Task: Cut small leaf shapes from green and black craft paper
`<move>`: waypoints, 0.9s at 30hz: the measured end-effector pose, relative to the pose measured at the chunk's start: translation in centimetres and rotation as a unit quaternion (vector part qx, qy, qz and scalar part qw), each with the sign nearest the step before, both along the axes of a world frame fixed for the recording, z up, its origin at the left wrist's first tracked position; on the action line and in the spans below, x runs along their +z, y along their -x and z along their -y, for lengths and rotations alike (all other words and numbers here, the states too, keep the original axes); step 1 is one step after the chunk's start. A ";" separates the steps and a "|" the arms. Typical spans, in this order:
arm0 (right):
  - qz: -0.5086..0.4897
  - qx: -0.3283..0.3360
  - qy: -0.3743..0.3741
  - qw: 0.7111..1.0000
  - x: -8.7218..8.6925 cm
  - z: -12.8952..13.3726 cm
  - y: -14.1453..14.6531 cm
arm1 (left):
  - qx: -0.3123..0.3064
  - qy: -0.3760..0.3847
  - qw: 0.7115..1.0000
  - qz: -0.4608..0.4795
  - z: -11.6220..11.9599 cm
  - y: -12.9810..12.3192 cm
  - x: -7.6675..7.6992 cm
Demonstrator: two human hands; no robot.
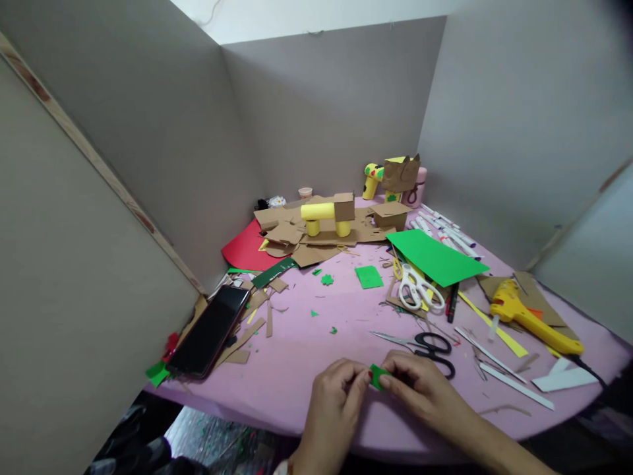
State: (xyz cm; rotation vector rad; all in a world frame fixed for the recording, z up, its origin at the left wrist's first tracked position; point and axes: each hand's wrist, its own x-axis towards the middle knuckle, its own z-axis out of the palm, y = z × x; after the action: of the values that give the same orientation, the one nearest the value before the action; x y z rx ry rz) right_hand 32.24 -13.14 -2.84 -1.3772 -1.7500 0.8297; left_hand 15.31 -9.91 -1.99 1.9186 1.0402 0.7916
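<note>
Left hand (335, 399), right hand (424, 386) pinching paper (377, 377)

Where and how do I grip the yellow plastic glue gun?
I'd probably take the glue gun by its yellow handle, from the right: that slim part stretches right to the black cord, while the pale nozzle juts from the left end.

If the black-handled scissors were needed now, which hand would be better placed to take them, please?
Probably the right hand: it lies nearer the black-handled scissors than the left hand, though both hold the green piece.
</note>
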 end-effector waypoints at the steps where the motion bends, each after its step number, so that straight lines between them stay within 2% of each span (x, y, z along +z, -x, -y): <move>1: -0.006 -0.004 0.012 1.000 0.0 0.2 0.2 | -0.002 0.028 0.999 0.021 0.1 0.0 0.1; 5: -0.010 -0.008 0.021 1.000 0.3 0.7 0.6 | -0.006 0.121 0.989 0.087 0.4 0.0 -0.1; 8: -0.011 -0.011 0.016 1.000 0.5 1.0 0.8 | 0.006 0.145 0.984 0.103 0.6 0.1 -0.3; 10: -0.011 -0.011 0.012 1.000 0.6 1.1 0.8 | 0.013 0.140 0.984 0.110 0.7 0.1 -0.3; 17: 0.011 -0.007 0.009 1.000 0.6 1.0 0.9 | 0.022 0.054 0.996 0.071 1.1 0.3 -0.3; 24: 0.016 0.017 0.012 1.000 0.7 1.0 0.6 | 0.029 0.108 0.988 0.109 1.0 0.0 -0.6; 27: 0.025 0.003 0.006 1.000 1.2 1.0 0.5 | 0.034 0.105 0.988 0.107 0.9 -0.1 -0.6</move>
State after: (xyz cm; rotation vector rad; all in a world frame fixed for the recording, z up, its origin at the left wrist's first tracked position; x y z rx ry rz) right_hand 31.74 -14.14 -1.63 -1.4126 -1.7903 0.8178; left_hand 15.38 -10.81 -2.62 1.5907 1.0181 0.8693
